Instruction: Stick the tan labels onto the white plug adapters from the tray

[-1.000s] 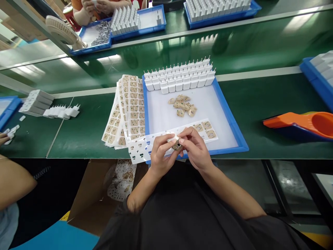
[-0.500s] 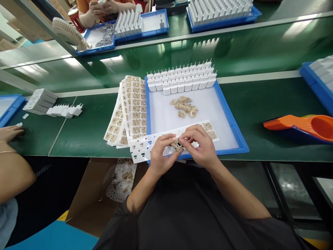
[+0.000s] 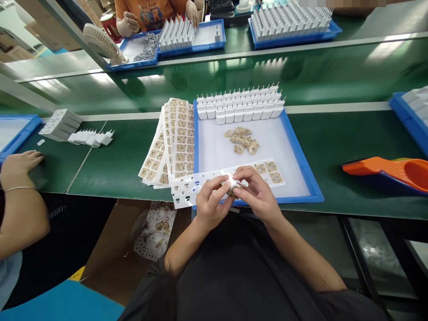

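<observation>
My left hand (image 3: 209, 203) and my right hand (image 3: 257, 194) meet over the near edge of a blue tray (image 3: 302, 164). Between them they pinch a small white charger plug (image 3: 231, 183) with a tan sticker on its face. Just beyond my fingers, a partly used sticker sheet (image 3: 190, 189) lies across the tray's near rim. Rows of white charger plugs (image 3: 240, 106) stand along the tray's far side. A small heap of peeled tan backings (image 3: 243, 139) lies in the tray's middle. A fanned stack of full sticker sheets (image 3: 170, 142) rests left of the tray.
An orange scoop (image 3: 388, 168) lies on the green belt at the right. Loose white plugs (image 3: 92, 137) and a white block (image 3: 60, 124) sit at the left, near a co-worker's hand (image 3: 18, 162). Across the belt another person works at blue trays (image 3: 187, 38). A cardboard box (image 3: 127, 249) stands below the table.
My hands stay together on the plug and my fingers have shifted a little on it. The co-worker's hand at the left has moved onto the belt. The view has tilted slightly.
</observation>
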A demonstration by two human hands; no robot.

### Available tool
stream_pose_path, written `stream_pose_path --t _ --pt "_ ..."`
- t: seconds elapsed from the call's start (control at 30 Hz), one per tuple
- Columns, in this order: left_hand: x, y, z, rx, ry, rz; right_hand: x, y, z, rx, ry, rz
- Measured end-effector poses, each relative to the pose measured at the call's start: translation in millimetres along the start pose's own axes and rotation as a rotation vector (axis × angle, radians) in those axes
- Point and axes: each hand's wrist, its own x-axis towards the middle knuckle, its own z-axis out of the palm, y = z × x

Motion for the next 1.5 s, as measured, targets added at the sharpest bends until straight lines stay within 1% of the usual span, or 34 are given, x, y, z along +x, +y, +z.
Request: stream_pose_path --t 0.1,0.2,0.43,0.6,0.83,0.97,1.07,1.23,1.33,1.43,1.5 --pt "-1 1 2 0.037 0.011 0.018 -1 6 7 0.156 0.053 0.006" --pt "-2 2 2 0.054 0.007 0.014 0 10 9 0.210 0.092 0.010" --pt "-2 2 3 0.007 -0.007 -0.015 1 10 6 0.219 0.074 0.033" --pt "-1 2 5 0.031 -0.008 0.018 0 10 7 0.188 0.119 0.013" --pt "0 2 2 0.041 -0.033 -0.022 1 13 4 0.202 0.080 0.013" --pt "0 2 3 0.033 -0.030 0.007 1 13 4 0.155 0.113 0.023" --pt "0 2 4 0.019 -0.026 -0.002 2 12 3 0.145 0.102 0.016" --pt "1 2 4 0.022 -0.041 0.000 2 9 3 0.039 0.142 0.016" --pt "1 2 3 -0.021 -0.054 -0.034 3 5 -2 -0.003 0.111 -0.015" --pt "2 2 2 -0.063 -0.084 -0.060 6 -1 -10 -0.189 0.067 -0.096" --pt "2 2 2 -0.073 -0.094 -0.061 8 -4 -15 -0.347 0.047 -0.189"
